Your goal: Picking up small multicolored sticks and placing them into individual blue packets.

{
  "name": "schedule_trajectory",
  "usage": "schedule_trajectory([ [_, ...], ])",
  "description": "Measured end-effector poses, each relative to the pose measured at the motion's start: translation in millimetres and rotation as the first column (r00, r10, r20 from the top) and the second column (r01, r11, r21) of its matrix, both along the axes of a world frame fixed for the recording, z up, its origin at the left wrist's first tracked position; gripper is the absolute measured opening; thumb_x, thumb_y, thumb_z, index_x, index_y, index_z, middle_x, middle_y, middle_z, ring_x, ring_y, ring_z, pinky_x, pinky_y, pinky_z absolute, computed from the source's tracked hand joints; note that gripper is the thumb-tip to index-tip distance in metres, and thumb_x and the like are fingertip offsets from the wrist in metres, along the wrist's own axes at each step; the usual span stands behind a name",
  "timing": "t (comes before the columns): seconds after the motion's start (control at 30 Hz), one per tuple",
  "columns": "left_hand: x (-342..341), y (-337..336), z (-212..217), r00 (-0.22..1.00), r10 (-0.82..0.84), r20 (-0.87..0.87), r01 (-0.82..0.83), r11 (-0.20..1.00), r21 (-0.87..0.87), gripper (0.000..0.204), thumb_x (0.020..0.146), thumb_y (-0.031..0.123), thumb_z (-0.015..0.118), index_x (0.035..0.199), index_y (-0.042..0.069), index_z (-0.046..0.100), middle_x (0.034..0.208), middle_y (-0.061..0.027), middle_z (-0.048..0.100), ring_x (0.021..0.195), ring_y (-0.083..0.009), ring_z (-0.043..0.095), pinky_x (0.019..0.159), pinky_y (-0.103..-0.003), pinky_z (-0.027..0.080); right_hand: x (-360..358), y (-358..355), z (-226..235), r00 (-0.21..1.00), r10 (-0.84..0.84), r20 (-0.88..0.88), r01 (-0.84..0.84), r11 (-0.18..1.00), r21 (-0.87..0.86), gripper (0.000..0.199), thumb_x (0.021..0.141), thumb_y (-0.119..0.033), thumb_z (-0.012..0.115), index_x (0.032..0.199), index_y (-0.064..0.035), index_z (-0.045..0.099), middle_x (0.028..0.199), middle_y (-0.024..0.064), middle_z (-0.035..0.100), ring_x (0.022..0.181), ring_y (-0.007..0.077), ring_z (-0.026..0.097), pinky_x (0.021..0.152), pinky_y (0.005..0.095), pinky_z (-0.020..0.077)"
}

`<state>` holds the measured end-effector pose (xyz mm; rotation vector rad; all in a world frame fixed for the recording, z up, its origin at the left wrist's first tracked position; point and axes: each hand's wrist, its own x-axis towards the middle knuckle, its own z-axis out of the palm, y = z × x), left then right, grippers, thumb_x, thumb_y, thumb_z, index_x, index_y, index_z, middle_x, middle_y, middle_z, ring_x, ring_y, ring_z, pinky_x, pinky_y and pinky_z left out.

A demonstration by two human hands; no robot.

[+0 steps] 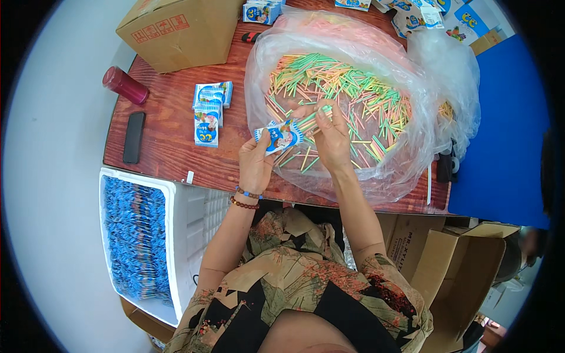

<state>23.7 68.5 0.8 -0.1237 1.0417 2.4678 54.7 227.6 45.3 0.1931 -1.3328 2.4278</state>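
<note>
Left-hand grip (257,160) in the head view is closed on one end of a small blue-and-white packet (284,137), thumb on top, near the centre of the frame. Right-hand grip (333,140), just to the right, pinches a short bundle of coloured sticks (308,122) at the packet's right end; whether their tips are inside it cannot be told. Two beaded bracelets (245,199) circle the left wrist.

Under and beyond the hands, a wide-open clear plastic bag (257,82) spreads over the upper middle of the frame, with loose sticks (385,106) in green, yellow and pink strewn inside it. It lies on a reddish wooden tabletop (170,120). Left of the bag, several matching packets (207,120) overlap in a small pile. Farther left are a dark phone (134,137) and a reddish cylindrical container (126,85), tilted in view. At the upper left stands a cardboard box (179,35), with more blue-and-white packs (261,12) beside it at the top edge.

At lower left, a white foam box (182,235) holds dense rows of blue packets (138,241). A blue surface (500,129) fills the right side; an open carton (462,282) sits at lower right.
</note>
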Motion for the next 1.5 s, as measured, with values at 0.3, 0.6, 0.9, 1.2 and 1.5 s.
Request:
schedule_trajectory([
  [0.3,5,16,3,0.998,-0.003,0.057,0.002,1.000,0.020,0.018,0.096,0.019,0.058,0.096,0.003,0.065,0.095,-0.0070,0.069,0.082,-0.0160,0.066,0.069,-0.031,0.056,2,-11,-7,0.995,-0.077,0.056,0.066,0.983,0.174,0.019,0.100,-0.017,0.044,0.114,-0.0049,0.047,0.127,0.0203,0.056,0.128,0.0268,0.045,0.106,0.0399,0.0336],
  [0.6,-2,37,-13,1.000,0.026,0.000,-0.025,0.977,0.211,0.028,0.099,0.026,0.052,0.108,0.002,0.062,0.103,-0.0060,0.067,0.089,-0.0151,0.063,0.079,-0.029,0.051,-3,0,16,1.000,-0.010,-0.007,0.011,0.994,0.106,0.049,0.102,-0.024,0.040,0.143,0.0001,0.031,0.145,0.0206,0.039,0.137,0.0291,0.033,0.114,0.0409,0.0231],
  [0.9,-3,34,-25,0.985,-0.056,0.164,-0.026,0.888,0.459,0.028,0.095,0.027,0.058,0.116,0.009,0.058,0.110,-0.0041,0.066,0.097,-0.0176,0.063,0.078,-0.034,0.052,-15,-6,32,0.998,0.068,-0.021,-0.064,0.987,0.150,0.051,0.102,-0.028,0.040,0.144,-0.0014,0.031,0.143,0.0218,0.041,0.134,0.0305,0.038,0.111,0.0417,0.0275],
  [1.2,-5,35,-14,0.975,-0.098,0.200,-0.032,0.827,0.562,0.032,0.097,0.033,0.054,0.122,0.013,0.055,0.112,-0.0011,0.064,0.099,-0.0153,0.058,0.085,-0.035,0.048,-22,-7,45,0.998,0.045,0.045,-0.064,0.722,0.689,0.051,0.101,-0.029,0.043,0.141,0.0000,0.036,0.140,0.0204,0.045,0.132,0.0284,0.040,0.111,0.0394,0.0277],
  [1.5,-11,23,-14,0.976,-0.092,0.196,-0.047,0.794,0.607,0.035,0.092,0.028,0.062,0.122,0.010,0.055,0.119,-0.0044,0.062,0.108,-0.0184,0.059,0.087,-0.038,0.052,-27,19,48,0.999,-0.016,-0.039,0.020,0.992,0.121,0.037,0.100,-0.029,0.047,0.121,-0.0009,0.055,0.107,0.0095,0.061,0.097,0.0174,0.056,0.087,0.0302,0.0427],
])
